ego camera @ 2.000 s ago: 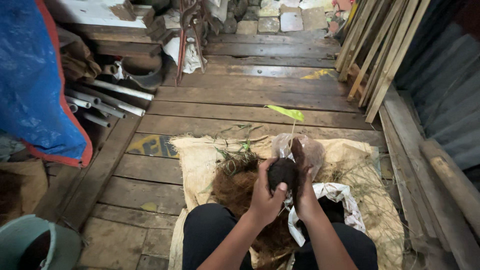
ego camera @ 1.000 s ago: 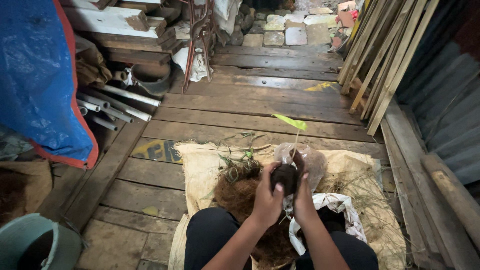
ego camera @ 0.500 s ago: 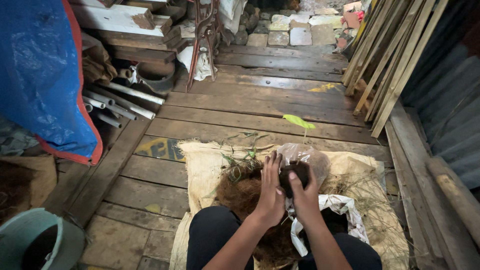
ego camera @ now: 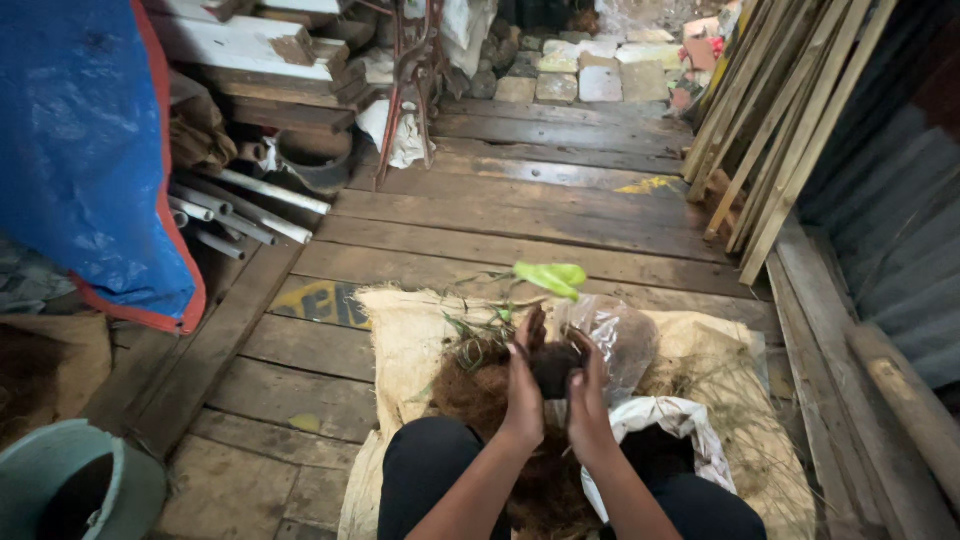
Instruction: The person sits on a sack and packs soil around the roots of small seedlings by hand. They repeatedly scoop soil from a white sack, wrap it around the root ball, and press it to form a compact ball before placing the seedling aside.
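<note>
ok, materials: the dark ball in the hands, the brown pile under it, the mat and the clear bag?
Dark ball: looks like damp soil or compost, matt and crumbly, pressed between left hand and right hand. Brown pile: probably coconut fibre, hairy reddish strands. Mat: coarse woven sacking, jute by its tan weave, frayed edge. Clear bag: thin plastic film, glossy and crinkled.
</note>
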